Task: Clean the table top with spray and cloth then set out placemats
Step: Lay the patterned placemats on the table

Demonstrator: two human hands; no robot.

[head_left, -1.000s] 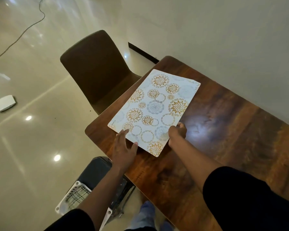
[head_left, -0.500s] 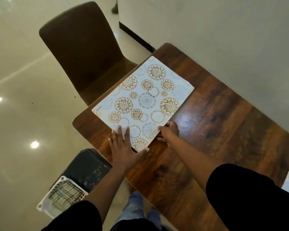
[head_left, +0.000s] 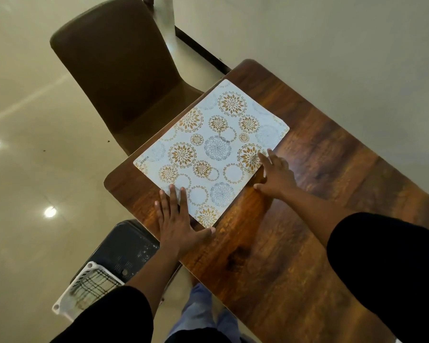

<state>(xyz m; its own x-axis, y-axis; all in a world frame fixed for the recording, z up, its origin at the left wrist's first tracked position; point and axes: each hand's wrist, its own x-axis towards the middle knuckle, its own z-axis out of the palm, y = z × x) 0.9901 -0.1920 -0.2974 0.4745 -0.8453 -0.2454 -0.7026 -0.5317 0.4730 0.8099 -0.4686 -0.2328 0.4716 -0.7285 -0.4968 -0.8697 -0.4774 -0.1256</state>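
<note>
A white placemat with gold and blue flower circles lies flat on the end of the dark wooden table, in front of a chair. My left hand rests flat with straight fingers on the mat's near left edge. My right hand lies with spread fingers on the mat's near right edge, partly on the wood. Neither hand holds anything. No spray bottle or cloth is in view.
A brown chair stands at the table's end, its seat tucked under the edge. Below my left arm on the floor sit a black box and a white basket. A white wall runs along the table's far side.
The mat went from being held by my right hand to lying flat on the table. My right hand let go and spread open on it; my left hand slid onto its edge.
</note>
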